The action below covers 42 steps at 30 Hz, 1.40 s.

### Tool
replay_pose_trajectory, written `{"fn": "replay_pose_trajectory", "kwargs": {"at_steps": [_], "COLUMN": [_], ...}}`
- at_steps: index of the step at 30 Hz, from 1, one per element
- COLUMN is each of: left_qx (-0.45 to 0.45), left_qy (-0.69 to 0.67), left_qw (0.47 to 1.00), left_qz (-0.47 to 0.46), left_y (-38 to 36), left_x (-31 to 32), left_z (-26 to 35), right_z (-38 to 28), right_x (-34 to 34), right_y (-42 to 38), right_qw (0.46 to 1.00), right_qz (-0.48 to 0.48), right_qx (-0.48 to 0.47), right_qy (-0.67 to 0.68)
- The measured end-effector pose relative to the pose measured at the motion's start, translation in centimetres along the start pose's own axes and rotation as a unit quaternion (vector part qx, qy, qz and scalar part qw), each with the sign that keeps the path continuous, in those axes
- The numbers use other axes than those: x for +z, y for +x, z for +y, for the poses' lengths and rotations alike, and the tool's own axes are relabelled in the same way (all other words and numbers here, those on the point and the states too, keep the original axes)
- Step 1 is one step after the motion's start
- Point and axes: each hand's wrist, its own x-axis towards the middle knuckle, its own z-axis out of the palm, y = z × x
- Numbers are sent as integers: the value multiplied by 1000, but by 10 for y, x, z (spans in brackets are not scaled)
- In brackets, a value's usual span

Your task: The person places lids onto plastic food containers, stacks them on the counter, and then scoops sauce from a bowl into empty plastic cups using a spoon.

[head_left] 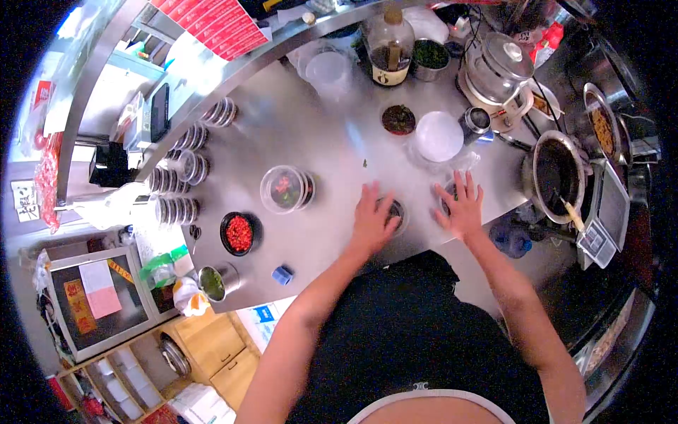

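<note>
My left hand rests with spread fingers at a small clear round container with dark contents, near the front edge of the steel counter. Its fingers partly cover the container. To the right, my right hand lies palm down, fingers apart, over a second small container with a dark interior, mostly hidden beneath it. Beyond the right hand sits a stack of white round lids. A dark bowl with bits of green stands left of the lids.
On the left are stacked clear tubs, a black bowl of chopped red chilies, a blue cap and a metal pot. Stacked tins line the left edge. Rightward stand a glass kettle and a large pot.
</note>
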Motion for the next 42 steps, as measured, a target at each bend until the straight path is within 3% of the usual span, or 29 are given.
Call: {"fn": "replay_pose_trajectory", "kwargs": {"at_steps": [2, 4, 7, 10, 13, 16, 19, 24, 27, 30, 31, 34, 36, 37, 40, 42], "left_qx": [-131, -285, -432, -411, -419, -376, -353, -398, -389, -370, -393, -384, -312, -272, -244, -260], "left_qy": [-129, -150, -385, -505, -573, -554, -533, -536, -559, -481, -424, -416, -347, -310, -370, -462], "left_qw": [977, 946, 805, 754, 703, 740, 750, 719, 698, 753, 781, 737, 808, 840, 839, 790], "left_qz": [110, -47, -129, -85, -33, 66, 171, 195, 222, 255, 235, 370, 360, 353, 316, 308], "left_y": [-15, -27, -42, -56, -60, -59, -57, -49, -55, -66, -70, -63, -52, -45, -28, -25], "left_x": [4, -5, 0, -7, -89, -153, -174, -157, -133, -119, -111, -116, -131, -137, -105, -99], "left_z": [-6, -19, -38, -47, -18, -21, -67, -127, -130, -137, -144, -139, -137, -139, -167, -177], "right_z": [3, 12, 14, 2, -33, -87, -146, -259, -310, -328, -327, -307, -298, -298, -299, -296], "right_x": [-5, -5, -13, -26, -60, -99, -131, -144, -122, -89, -82, -68, -54, -44, -21, -11], "right_y": [-1, -6, -21, -23, -11, 16, 53, 107, 129, 135, 137, 148, 157, 159, 173, 177], "right_qw": [999, 993, 994, 994, 993, 987, 976, 940, 931, 956, 956, 942, 926, 900, 801, 731], "right_qz": [12, 3, 2, 1, 11, 61, 57, 93, 50, -47, -36, -29, -43, -67, -145, -218], "right_qx": [-2, 24, 61, 71, 46, -13, -104, -229, -270, -262, -241, -182, -140, -113, -35, 26], "right_qy": [32, 119, 87, 78, 111, 148, 181, 235, 240, 122, 165, 281, 347, 415, 579, 646]}}
